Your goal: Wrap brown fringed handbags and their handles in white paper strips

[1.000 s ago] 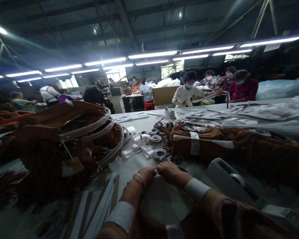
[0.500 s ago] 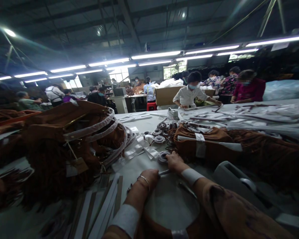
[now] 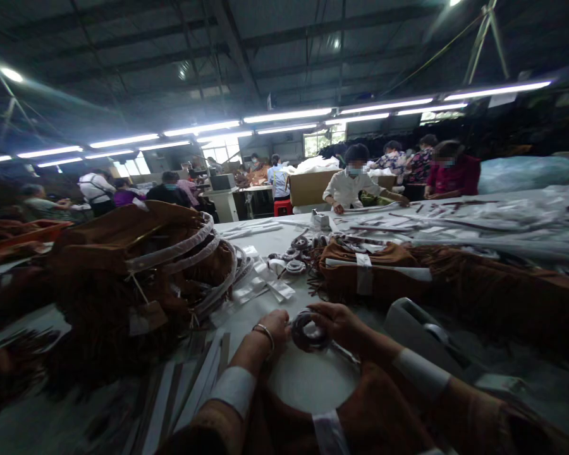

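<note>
My right hand (image 3: 334,321) grips a coiled dark strap (image 3: 309,330) by its upper right side, above the table. Close to the coil's left edge is my left hand (image 3: 275,325), its fingers curled together; whatever lies between them is too small to make out. Below both hands lies a brown leather piece (image 3: 379,404) with a curved edge and a white wrap (image 3: 329,430) round it. More rolled coils (image 3: 294,266) rest on the table further off, beside small clear packets (image 3: 279,289).
Brown fringed bags with wrapped handles (image 3: 109,253) are heaped at left, and wrapped brown goods (image 3: 389,272) lie at right. A grey device (image 3: 415,328) stands right of my hands. Across the table, a person in white (image 3: 355,183) works.
My right hand has lifted the coil off the table and brought it nearer to me. My left hand has moved slightly up and left. The view has shifted a little.
</note>
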The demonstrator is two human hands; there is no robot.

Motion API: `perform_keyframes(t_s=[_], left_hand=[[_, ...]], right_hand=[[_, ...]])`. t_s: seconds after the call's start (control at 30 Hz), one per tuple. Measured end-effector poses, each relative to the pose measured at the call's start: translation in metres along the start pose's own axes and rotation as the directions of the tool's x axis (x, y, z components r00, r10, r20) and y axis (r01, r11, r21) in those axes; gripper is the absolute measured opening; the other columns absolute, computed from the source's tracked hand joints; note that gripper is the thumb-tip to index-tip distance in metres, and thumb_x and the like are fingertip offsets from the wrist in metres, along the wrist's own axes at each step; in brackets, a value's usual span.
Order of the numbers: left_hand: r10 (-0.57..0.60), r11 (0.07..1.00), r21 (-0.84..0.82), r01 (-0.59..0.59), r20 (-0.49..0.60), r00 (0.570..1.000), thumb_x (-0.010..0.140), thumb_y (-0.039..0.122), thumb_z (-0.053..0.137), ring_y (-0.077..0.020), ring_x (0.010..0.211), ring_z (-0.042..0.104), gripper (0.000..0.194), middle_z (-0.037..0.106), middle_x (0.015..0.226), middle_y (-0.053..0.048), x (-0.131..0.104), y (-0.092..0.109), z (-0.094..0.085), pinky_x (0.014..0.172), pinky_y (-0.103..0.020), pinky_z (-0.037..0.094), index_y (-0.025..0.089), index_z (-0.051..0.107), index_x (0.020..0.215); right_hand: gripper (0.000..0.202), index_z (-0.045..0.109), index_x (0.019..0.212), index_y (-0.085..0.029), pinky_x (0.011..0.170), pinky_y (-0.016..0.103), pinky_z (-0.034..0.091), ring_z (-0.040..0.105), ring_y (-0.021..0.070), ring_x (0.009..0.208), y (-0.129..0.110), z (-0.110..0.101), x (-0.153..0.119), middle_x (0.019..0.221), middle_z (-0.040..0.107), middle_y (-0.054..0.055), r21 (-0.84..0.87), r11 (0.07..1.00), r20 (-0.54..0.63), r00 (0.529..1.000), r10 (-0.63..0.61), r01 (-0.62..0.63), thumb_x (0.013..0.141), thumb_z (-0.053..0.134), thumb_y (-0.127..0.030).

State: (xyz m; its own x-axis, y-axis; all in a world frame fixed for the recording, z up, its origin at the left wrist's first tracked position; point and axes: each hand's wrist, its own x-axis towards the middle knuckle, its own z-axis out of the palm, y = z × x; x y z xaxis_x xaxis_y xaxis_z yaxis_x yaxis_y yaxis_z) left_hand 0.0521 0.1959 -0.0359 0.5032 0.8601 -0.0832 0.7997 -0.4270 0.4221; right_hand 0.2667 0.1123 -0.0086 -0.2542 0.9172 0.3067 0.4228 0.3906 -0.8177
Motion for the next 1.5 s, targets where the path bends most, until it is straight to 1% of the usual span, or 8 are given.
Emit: perform_keyframes(t_s=[0.13,0.27,0.4,0.7,0.87,1.0,1.27,1.5], left_hand=[[0.113,0.988,-0.098,-0.117,-0.049,0.992,0.097,0.038,0.042,-0.0223,0.101,0.064,0.037,0.069,0.111,-0.011,-0.015,0.020,-0.025,0.089,-0.032,0.050,0.015,0.065,0.112],[0.303,0.921,-0.248,-0.301,-0.031,0.953,0.089,0.044,0.057,-0.0161,0.076,0.061,0.032,0.070,0.087,-0.003,-0.036,0.045,-0.025,0.070,-0.025,0.049,0.016,0.066,0.100],[0.105,0.970,-0.194,-0.145,-0.203,0.974,0.093,0.037,0.049,-0.0161,0.072,0.058,0.027,0.066,0.079,-0.005,-0.047,0.051,-0.003,0.065,-0.025,0.045,0.013,0.061,0.093],[0.057,0.998,0.030,-0.055,-0.057,0.997,0.094,0.040,0.050,-0.0197,0.087,0.062,0.032,0.070,0.092,-0.008,-0.015,0.024,-0.013,0.081,-0.030,0.048,0.016,0.070,0.093],[0.034,0.990,0.135,-0.043,0.068,0.997,0.073,0.021,0.074,-0.0276,0.098,0.065,0.029,0.069,0.106,-0.014,0.032,0.025,0.001,0.087,-0.036,0.050,0.016,0.071,0.101],[0.018,0.989,0.145,-0.031,0.086,0.996,0.076,0.007,0.062,-0.0282,0.098,0.066,0.027,0.069,0.103,-0.020,0.050,0.030,0.013,0.086,-0.035,0.050,0.006,0.069,0.102],[0.147,0.989,0.011,-0.148,0.101,0.984,0.092,0.043,0.053,-0.0157,0.078,0.063,0.034,0.071,0.085,-0.002,0.022,0.035,-0.033,0.065,-0.022,0.046,0.016,0.070,0.105],[0.125,0.984,0.127,-0.121,-0.023,0.992,0.087,0.047,0.061,-0.0207,0.088,0.064,0.034,0.071,0.096,-0.007,-0.008,0.052,-0.040,0.075,-0.027,0.045,0.018,0.068,0.102]], right_hand=[[0.040,0.074,0.107,-0.015,0.079,0.031,0.051,0.066,0.0212,0.084,0.004,0.010,-0.010,0.094,0.074,0.007,0.086,0.992,0.071,0.993,0.089,-0.095,0.083,0.068,-0.045],[0.039,0.072,0.096,-0.013,0.065,0.026,0.050,0.063,0.0173,0.074,0.003,0.021,-0.007,0.082,0.071,0.005,0.242,0.937,-0.139,0.947,0.290,-0.252,0.079,0.068,-0.047],[0.039,0.062,0.105,-0.014,0.045,0.020,0.044,0.063,0.0137,0.057,-0.007,0.039,-0.015,0.076,0.069,0.004,0.459,0.788,-0.059,0.872,0.487,-0.409,0.085,0.059,-0.047],[0.023,0.058,0.100,-0.012,0.039,0.022,0.040,0.053,0.0151,0.038,0.027,0.075,-0.031,0.048,0.052,-0.003,0.222,0.666,0.057,0.691,0.720,-0.712,0.086,0.042,-0.020],[0.010,0.064,0.081,-0.013,0.058,0.021,0.044,0.064,0.0180,0.076,0.048,0.071,-0.020,0.079,0.066,0.007,0.173,0.705,-0.076,0.705,0.705,-0.687,0.076,0.055,-0.014],[0.011,0.065,0.078,-0.013,0.055,0.021,0.042,0.062,0.0160,0.069,0.058,0.069,-0.015,0.075,0.066,0.006,0.230,0.681,-0.067,0.686,0.724,-0.696,0.076,0.054,-0.013],[0.031,0.059,0.112,-0.016,0.036,0.018,0.032,0.049,0.0107,0.037,0.039,0.065,-0.003,0.054,0.055,-0.004,0.479,0.641,0.000,0.731,0.683,-0.600,0.087,0.050,-0.032],[0.035,0.058,0.108,-0.014,0.034,0.019,0.032,0.047,0.0098,0.037,0.013,0.063,0.003,0.054,0.053,-0.004,0.636,0.619,-0.028,0.787,0.616,-0.461,0.087,0.057,-0.042]])
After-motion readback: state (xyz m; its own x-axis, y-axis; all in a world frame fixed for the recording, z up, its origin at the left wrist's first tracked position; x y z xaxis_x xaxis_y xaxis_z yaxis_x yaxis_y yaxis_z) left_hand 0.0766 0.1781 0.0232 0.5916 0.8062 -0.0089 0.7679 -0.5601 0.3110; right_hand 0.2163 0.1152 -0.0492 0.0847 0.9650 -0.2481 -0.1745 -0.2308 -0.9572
